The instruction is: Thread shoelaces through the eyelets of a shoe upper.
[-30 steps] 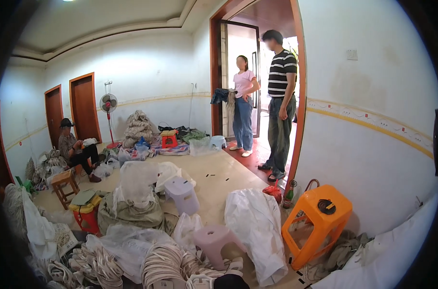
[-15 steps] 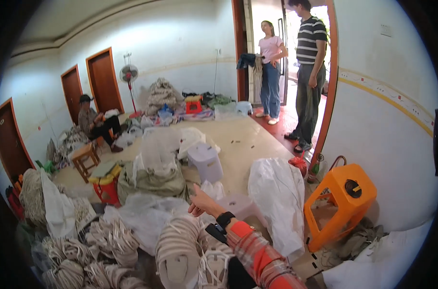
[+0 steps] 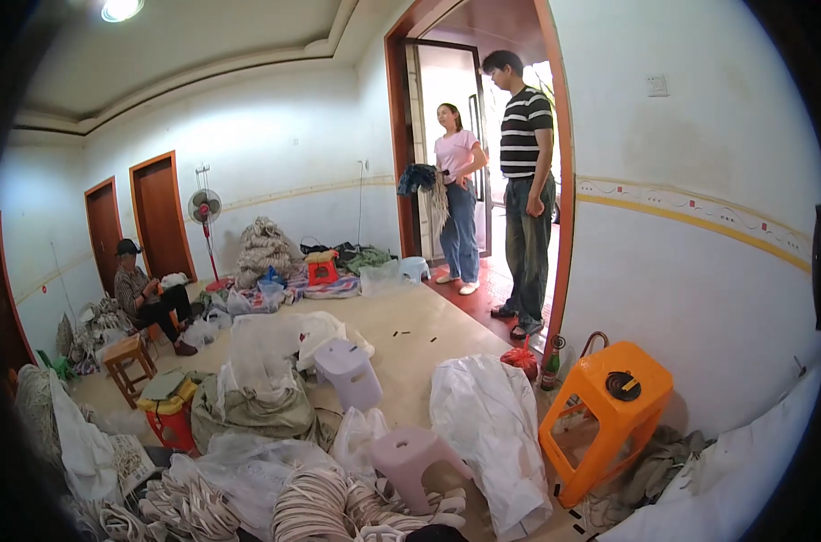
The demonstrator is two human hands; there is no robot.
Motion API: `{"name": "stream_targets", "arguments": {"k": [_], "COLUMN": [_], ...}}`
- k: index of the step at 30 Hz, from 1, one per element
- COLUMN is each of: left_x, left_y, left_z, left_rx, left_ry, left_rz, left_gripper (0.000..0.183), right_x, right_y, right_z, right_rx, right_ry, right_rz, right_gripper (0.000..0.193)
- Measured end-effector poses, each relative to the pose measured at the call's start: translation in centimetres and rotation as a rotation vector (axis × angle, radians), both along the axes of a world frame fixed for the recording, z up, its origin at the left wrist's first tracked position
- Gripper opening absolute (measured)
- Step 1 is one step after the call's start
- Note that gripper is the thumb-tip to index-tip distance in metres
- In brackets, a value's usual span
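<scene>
The wearer's two hands lie outside the view, so whether their fingers are spread, pressed together or pinching anything cannot be told. A ringed stack of beige shoe uppers [image 3: 309, 506] curves up from the lower edge, with a looser row of beige uppers [image 3: 367, 504] just to its right and tangled beige bundles [image 3: 189, 508] to its left; how near the wearer's fingers are to these cannot be told.

Far off at left, a seated co-worker [image 3: 128, 282] in a black cap works with fingers too small to make out, a white piece [image 3: 173, 280] just beside them. Right of those fingers stands a pedestal fan [image 3: 204, 206]; below them, nearer the camera, is a wooden stool [image 3: 126, 350].

In the doorway, a co-worker in a pink top [image 3: 458, 149] has dark blue cloth [image 3: 417, 179] beside the fingers of one hand and pale strands [image 3: 441, 208] hanging below them. A co-worker in a striped shirt [image 3: 528, 135] lets the fingers hang beside the thigh. Well below those fingers, toward the camera, stand a green bottle [image 3: 551, 369] and an orange plastic stool [image 3: 591, 378], with a white sack [image 3: 487, 425] to their left and a mauve stool [image 3: 408, 452] beyond it.
</scene>
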State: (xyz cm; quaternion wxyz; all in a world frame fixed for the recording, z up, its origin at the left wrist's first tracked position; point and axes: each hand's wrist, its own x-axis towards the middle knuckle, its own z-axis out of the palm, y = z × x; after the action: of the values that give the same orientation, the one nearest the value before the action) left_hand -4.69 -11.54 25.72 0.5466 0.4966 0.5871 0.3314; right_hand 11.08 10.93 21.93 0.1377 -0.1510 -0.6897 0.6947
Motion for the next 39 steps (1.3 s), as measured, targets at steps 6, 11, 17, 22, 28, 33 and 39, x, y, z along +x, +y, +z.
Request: {"name": "stream_targets", "arguments": {"k": [6, 11, 17, 22, 28, 33, 39], "left_x": [-4.9, -12.2, -14.7, -25.4, -19.9, -1.6, 2.3], "left_y": [-6.2, -12.3, -14.3, -11.6, 1.3, 2.9, 3.3], "left_z": [-0.1, -7.1, -4.6, -10.6, -10.1, -13.0, -16.8], "left_rx": [-0.024, 0.034, 0.223, 0.25, 0.305, 0.106, 0.159], "left_ry": [0.01, 0.218, 0.612, 0.631, -0.503, -0.008, 0.379], "left_rz": [0.225, 0.373, 0.495, 0.799, 0.797, 0.23, 0.022], "left_gripper": [0.02, 0.023, 0.023, 0.024, 0.018, 0.014, 0.013], "right_x": [4.4, 7.5, 5.8, -1.3, -3.9, 3.3, 4.0], "right_y": [-6.7, -3.8, -4.8, -16.7, -22.6, -9.6, -9.5], "right_z": [0.2, -2.5, -0.7, 1.9, -9.9, -13.1, -10.8], "right_rx": [-0.081, -0.212, -0.024, 0.622, 0.791, 0.745, -0.037], "right_ry": [0.056, 0.051, 0.091, 0.501, 0.131, -0.634, -0.551], "right_rz": [0.047, -0.253, 0.086, 0.349, 0.643, -0.173, -0.109], "right_gripper": [0.028, 0.03, 0.029, 0.021, 0.017, 0.022, 0.026]}}
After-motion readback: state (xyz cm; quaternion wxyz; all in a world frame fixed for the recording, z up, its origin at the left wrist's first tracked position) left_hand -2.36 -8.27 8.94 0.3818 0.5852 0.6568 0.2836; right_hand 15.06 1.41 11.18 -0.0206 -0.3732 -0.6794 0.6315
